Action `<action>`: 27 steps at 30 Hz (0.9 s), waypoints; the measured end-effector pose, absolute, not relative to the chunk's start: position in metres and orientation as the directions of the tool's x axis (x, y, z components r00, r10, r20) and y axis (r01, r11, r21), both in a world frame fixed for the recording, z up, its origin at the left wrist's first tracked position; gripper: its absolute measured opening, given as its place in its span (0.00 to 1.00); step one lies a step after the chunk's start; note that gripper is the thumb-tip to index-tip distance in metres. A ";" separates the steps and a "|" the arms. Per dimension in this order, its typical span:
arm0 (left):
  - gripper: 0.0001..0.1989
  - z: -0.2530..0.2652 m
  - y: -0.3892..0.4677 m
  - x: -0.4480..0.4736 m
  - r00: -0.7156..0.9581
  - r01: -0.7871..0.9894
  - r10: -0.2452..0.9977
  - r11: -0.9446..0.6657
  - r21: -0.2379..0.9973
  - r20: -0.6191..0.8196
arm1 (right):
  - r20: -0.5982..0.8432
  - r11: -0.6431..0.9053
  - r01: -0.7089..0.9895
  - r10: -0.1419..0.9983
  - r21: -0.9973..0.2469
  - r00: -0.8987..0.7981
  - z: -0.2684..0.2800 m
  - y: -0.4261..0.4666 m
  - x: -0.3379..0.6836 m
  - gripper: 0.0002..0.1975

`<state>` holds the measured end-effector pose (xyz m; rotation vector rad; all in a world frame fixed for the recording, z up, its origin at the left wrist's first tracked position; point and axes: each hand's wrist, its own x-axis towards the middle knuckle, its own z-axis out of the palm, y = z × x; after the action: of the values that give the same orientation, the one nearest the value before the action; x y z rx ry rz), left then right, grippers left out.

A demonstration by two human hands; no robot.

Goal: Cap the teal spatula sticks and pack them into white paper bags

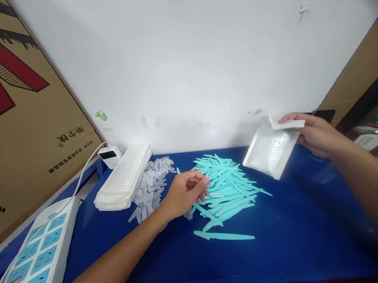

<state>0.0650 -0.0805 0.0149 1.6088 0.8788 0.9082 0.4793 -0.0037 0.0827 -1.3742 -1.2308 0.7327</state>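
Observation:
My left hand [188,193] hovers over the left side of a heap of turquoise eyebrow razors [230,181], thumb and fingers curled together. The fingers conceal whatever may be between them; a turquoise tip shows just behind the knuckles. One separate razor [224,236] lies in front of the heap. My right hand [314,132] grips a white padded envelope [269,148] by its flap end, tilted over the table's right side. Small translucent plastic caps [149,193] are piled to the left of the razors, partly behind my left wrist.
A stack of white plastic sleeves [124,177] lies left of the caps. Beyond it stands a small white device [110,156] with a cable. A power strip [45,248] occupies the left edge of the blue table [290,245]. A white wall [201,66] closes the back; cardboard [29,136] leans left.

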 end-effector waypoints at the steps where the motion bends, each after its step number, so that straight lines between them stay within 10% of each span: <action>1: 0.21 0.013 -0.080 0.065 0.444 0.106 0.887 -0.194 0.975 0.128 | 0.221 0.155 0.238 0.933 -0.959 0.284 0.082 -0.004 0.476 0.04; 21: 0.27 0.039 -0.095 0.062 0.334 -0.225 0.899 -0.217 0.950 0.284 | 0.307 0.384 0.195 0.892 -0.903 -0.332 0.098 -0.102 0.284 0.21; 27: 0.20 0.039 -0.086 0.058 0.242 -0.246 0.935 -0.200 0.948 0.260 | 0.269 0.341 0.180 0.904 -0.923 -0.333 0.081 -0.094 0.289 0.07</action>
<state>0.0585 -0.0863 0.0394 1.3266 0.7248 1.2617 0.2887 -0.0942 0.0810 -0.9695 -1.7442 1.0566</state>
